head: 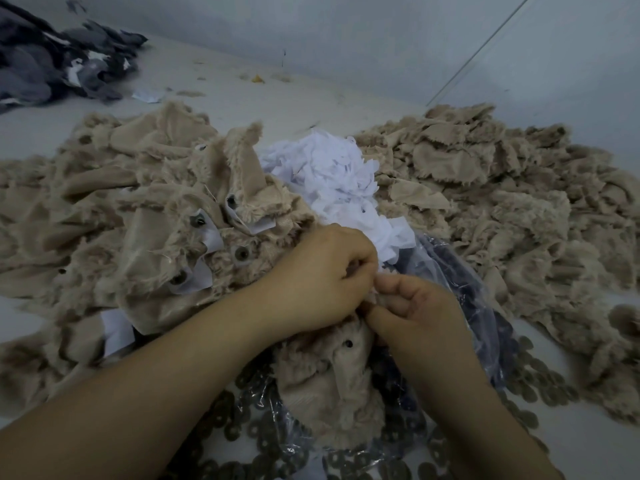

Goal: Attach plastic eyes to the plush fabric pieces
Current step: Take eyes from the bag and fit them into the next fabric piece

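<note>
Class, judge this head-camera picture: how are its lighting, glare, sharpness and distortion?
Head view: dim, flat, bluish light with soft shadows; glare streaks on the clear plastic bag; fine detail is smeared around both hands, left hand and right hand; wide-angle bending at the wall line.

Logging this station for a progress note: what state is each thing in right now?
Left hand: grips the beige plush piece.
Right hand: pinches the same piece.
Beige plush piece: held, one eye post showing.
Left plush pile: eyes and washers fitted.
Right plush pile: heaped.
Plastic bag: open.
Washers: loose, scattered.
</note>
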A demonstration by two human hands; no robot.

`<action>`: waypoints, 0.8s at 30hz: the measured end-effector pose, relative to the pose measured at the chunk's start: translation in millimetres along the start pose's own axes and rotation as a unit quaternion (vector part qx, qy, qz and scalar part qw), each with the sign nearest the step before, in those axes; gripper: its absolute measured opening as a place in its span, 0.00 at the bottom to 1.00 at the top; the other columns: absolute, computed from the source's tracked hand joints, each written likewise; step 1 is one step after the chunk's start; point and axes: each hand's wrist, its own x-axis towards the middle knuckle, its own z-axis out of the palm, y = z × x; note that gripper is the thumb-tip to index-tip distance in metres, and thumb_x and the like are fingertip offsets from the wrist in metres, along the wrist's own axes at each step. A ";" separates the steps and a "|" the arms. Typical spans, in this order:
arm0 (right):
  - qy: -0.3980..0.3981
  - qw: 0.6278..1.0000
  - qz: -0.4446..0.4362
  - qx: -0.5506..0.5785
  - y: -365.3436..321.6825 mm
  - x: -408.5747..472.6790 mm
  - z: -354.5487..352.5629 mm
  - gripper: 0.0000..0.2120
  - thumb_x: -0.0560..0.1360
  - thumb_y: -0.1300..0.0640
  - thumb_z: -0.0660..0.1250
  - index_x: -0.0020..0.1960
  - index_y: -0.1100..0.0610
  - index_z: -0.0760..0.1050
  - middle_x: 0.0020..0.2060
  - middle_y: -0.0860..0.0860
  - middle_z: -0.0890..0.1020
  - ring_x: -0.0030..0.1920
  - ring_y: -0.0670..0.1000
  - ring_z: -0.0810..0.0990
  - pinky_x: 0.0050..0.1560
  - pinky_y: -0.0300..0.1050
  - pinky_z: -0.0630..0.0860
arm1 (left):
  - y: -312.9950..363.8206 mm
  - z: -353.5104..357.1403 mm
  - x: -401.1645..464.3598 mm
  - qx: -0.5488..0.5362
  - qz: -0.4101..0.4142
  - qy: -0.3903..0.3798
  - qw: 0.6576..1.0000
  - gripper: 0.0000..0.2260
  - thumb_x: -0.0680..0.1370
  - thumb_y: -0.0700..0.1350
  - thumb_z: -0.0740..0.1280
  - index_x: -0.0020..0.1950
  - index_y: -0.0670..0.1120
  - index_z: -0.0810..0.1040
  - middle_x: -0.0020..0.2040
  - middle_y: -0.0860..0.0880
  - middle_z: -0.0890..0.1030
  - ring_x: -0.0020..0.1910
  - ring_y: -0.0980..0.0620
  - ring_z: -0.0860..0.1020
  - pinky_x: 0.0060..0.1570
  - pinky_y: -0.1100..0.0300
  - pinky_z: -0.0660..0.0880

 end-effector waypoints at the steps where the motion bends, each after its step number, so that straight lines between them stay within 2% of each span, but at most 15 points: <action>1: 0.002 1.000 0.001 0.002 -0.1 -0.1 -0.6 0.09 0.75 0.66 0.71 0.48 0.54 0.84 0.34 0.51 0.87 0.33 0.52 0.82 0.35 0.47 0.79 | 0.0 -2.7 2.1 -0.004 -0.012 -0.008 1.000 0.10 0.76 0.35 0.63 0.47 0.44 0.84 0.47 0.50 0.84 0.45 0.57 0.77 0.48 0.59 0.74; 2: 0.002 1.000 0.000 0.006 -0.5 -0.3 -0.7 0.07 0.74 0.66 0.71 0.46 0.56 0.84 0.33 0.51 0.87 0.32 0.49 0.81 0.33 0.44 0.78 | -0.4 -5.1 4.1 0.005 -0.019 -0.021 1.000 0.15 0.76 0.33 0.62 0.52 0.45 0.85 0.49 0.51 0.83 0.47 0.59 0.76 0.51 0.61 0.74; 4: -0.002 1.000 0.001 0.011 -1.9 -1.3 0.5 0.06 0.74 0.67 0.72 0.44 0.56 0.84 0.33 0.51 0.86 0.30 0.47 0.81 0.31 0.39 0.77 | -2.0 -7.3 7.6 0.058 -0.017 -0.068 0.996 0.22 0.75 0.30 0.60 0.59 0.50 0.83 0.50 0.53 0.80 0.53 0.55 0.72 0.56 0.54 0.70; 6: 0.005 1.000 0.003 0.005 -2.1 -1.3 1.2 0.05 0.74 0.66 0.72 0.43 0.57 0.83 0.32 0.50 0.86 0.29 0.47 0.79 0.30 0.39 0.76 | -2.8 -7.6 10.8 0.132 -0.011 -0.109 0.985 0.23 0.77 0.32 0.61 0.63 0.55 0.80 0.50 0.53 0.77 0.53 0.51 0.68 0.55 0.51 0.63; 10: 0.023 1.000 0.005 0.007 -1.2 -0.7 0.9 0.07 0.73 0.66 0.72 0.40 0.56 0.82 0.29 0.55 0.84 0.30 0.52 0.74 0.32 0.48 0.74 | -7.5 -10.3 17.5 0.209 -0.019 -0.092 0.974 0.13 0.80 0.42 0.64 0.57 0.56 0.83 0.51 0.55 0.79 0.58 0.53 0.69 0.60 0.51 0.58; 13: 0.018 1.000 0.001 0.002 -2.2 -1.5 0.7 0.10 0.73 0.66 0.72 0.37 0.52 0.83 0.28 0.53 0.84 0.29 0.51 0.74 0.30 0.47 0.74 | -11.3 -9.4 22.2 0.247 -0.019 -0.065 0.967 0.11 0.80 0.44 0.64 0.57 0.55 0.84 0.52 0.55 0.81 0.60 0.54 0.71 0.62 0.51 0.58; 17: 0.030 1.000 -0.002 0.001 -1.6 -0.6 0.2 0.12 0.73 0.66 0.72 0.36 0.51 0.83 0.26 0.53 0.83 0.28 0.50 0.74 0.31 0.47 0.74 | -12.7 -7.4 21.9 0.220 -0.021 -0.030 0.975 0.10 0.81 0.44 0.65 0.57 0.54 0.84 0.51 0.53 0.82 0.59 0.52 0.72 0.59 0.52 0.58; 20: 0.032 0.999 -0.009 0.000 -1.5 -0.5 0.7 0.11 0.73 0.65 0.72 0.39 0.49 0.83 0.28 0.57 0.83 0.28 0.51 0.72 0.31 0.48 0.73 | -15.6 -7.8 20.3 0.219 -0.021 -0.033 0.975 0.10 0.80 0.44 0.65 0.55 0.55 0.83 0.49 0.54 0.79 0.57 0.52 0.71 0.53 0.54 0.55; 24: 0.020 1.000 -0.023 -0.001 -1.4 -1.0 2.1 0.08 0.73 0.63 0.74 0.40 0.51 0.84 0.30 0.61 0.83 0.31 0.55 0.72 0.34 0.50 0.72 | -20.7 -7.6 21.4 0.214 -0.038 -0.043 0.975 0.15 0.77 0.39 0.66 0.56 0.56 0.82 0.48 0.56 0.76 0.56 0.53 0.69 0.52 0.53 0.56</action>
